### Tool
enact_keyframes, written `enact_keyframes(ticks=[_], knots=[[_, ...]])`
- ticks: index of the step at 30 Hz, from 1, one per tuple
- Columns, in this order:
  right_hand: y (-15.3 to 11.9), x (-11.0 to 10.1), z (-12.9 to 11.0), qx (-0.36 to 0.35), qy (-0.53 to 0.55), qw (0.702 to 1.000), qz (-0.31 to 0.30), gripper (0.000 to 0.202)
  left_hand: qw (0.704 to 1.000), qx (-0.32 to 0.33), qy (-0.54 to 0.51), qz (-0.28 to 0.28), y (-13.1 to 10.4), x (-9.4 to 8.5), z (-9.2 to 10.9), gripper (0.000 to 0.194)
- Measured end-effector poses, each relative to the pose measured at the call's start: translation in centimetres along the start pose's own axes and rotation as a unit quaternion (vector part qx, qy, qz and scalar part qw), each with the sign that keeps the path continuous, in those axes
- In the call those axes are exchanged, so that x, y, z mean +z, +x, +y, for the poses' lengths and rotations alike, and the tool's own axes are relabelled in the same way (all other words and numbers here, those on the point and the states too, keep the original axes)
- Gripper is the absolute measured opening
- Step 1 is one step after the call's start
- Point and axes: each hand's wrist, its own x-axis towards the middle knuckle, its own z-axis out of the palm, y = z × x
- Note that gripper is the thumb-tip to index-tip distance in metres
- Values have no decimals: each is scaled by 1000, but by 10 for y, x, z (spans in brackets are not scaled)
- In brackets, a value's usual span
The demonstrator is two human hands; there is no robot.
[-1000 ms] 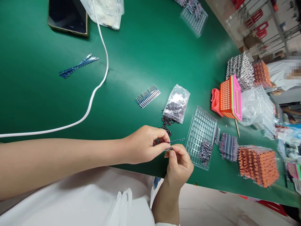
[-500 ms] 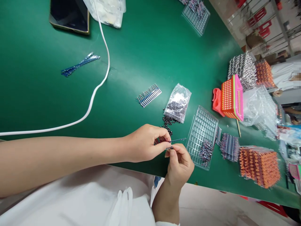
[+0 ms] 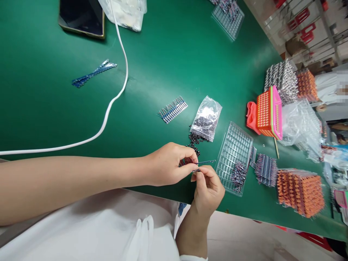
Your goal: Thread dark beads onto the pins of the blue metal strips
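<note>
My left hand [image 3: 168,165] is closed on a narrow circuit board strip [image 3: 206,161] with thin reddish wires, partly hidden behind the fingers. The strip's far end sticks out to the right. Thumb and forefinger of my right hand [image 3: 208,190] pinch a small dark piece [image 3: 198,170] against the near side of the strip; it is too small to make out fully. The fingertips of both hands nearly touch. Just beyond them lies a loose heap of small black parts [image 3: 194,139], spilling by a clear plastic bag [image 3: 207,117] of the same parts.
Right of my hands lies a clear tray [image 3: 231,152] with wired pieces in one corner. Farther right are stacked orange parts [image 3: 300,192] and an orange basket [image 3: 263,112]. A wired board strip [image 3: 174,110], blue strips [image 3: 94,74], a white cable [image 3: 107,116] and a phone [image 3: 81,18] lie beyond.
The view has shifted very slightly. Both hands keep the same grip and position, and nothing on the table has visibly moved.
</note>
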Motion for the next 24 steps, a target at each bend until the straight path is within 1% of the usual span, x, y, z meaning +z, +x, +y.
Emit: enact_keyframes(ticks=[5,11,15,18,24], knots=[[0,-1,1,4,19,1000,-5,4,999,-37,-26,-11,0,-1,1,15],[3,-3,-3,17,42,998,-33,5,994,-91,-63,-21,2,-4,5,18],[6,-5,-2,35,66,996,-54,7,991,-97,-84,-36,2,-3,4,19],[7,-6,-1,45,88,993,-63,9,991,-94,-90,-36,1,-3,4,19],[8,-6,-2,66,118,989,-59,10,988,-109,-99,-38,2,-3,6,17]])
